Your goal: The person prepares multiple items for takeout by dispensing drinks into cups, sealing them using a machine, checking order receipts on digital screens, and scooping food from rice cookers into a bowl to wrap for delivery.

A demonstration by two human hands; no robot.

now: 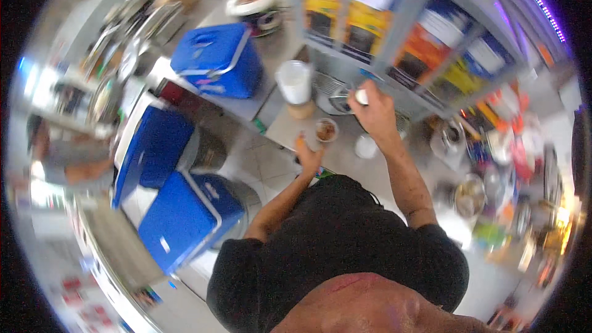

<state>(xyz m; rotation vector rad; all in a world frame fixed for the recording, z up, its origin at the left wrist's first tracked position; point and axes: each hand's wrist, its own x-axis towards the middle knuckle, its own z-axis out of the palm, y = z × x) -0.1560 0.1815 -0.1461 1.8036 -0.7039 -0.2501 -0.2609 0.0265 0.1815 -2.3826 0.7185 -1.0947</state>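
My left hand (310, 157) is wrapped around a small clear cup (327, 130) with brown contents, held over the edge of a pale counter (285, 128). Farther right and forward, my right hand (376, 111) is closed on something with a white end (361, 97); the rest of it is hidden by the fingers and blur. Just left of that hand is a shiny metal piece (338, 100), and I cannot tell whether the two are joined. A tall white tub (294, 82) stands beyond the cup. A white round container (365, 146) sits below my right wrist.
A blue cooler box (217, 58) rests on the counter at the far left, with more blue coolers (188, 219) lower down. Glass-fronted panels with colourful posters (370, 12) rise ahead. Bowls and bags (472, 194) crowd the right. Another person (74, 157) is at the left edge.
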